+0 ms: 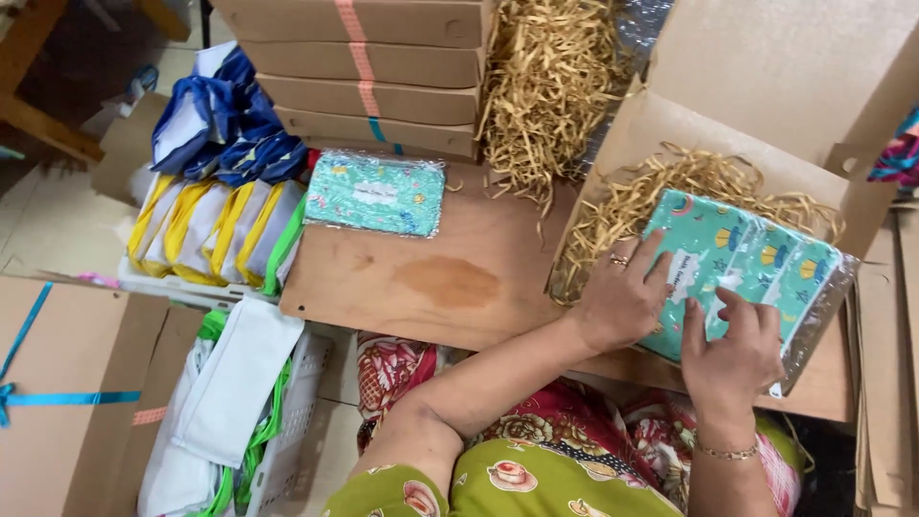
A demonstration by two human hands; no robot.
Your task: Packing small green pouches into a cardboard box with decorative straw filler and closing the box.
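So both hands, left hand (pixel 620 299) and right hand (pixel 732 356), lay flat with fingers spread on the teal wrapped packet (pixel 756 258) in the open cardboard box (pixel 670 124).

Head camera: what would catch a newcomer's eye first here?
Probably the teal patterned packet in clear wrap, pressed by the left hand and right hand into the open brown cardboard box at right, on straw-coloured paper shred. A second teal wrapped packet lies at the far edge of the wooden board, before a stack of flat brown boxes.

Both hands (pixel 670 316) on teal packet (pixel 742 263) in box (pixel 670 124)
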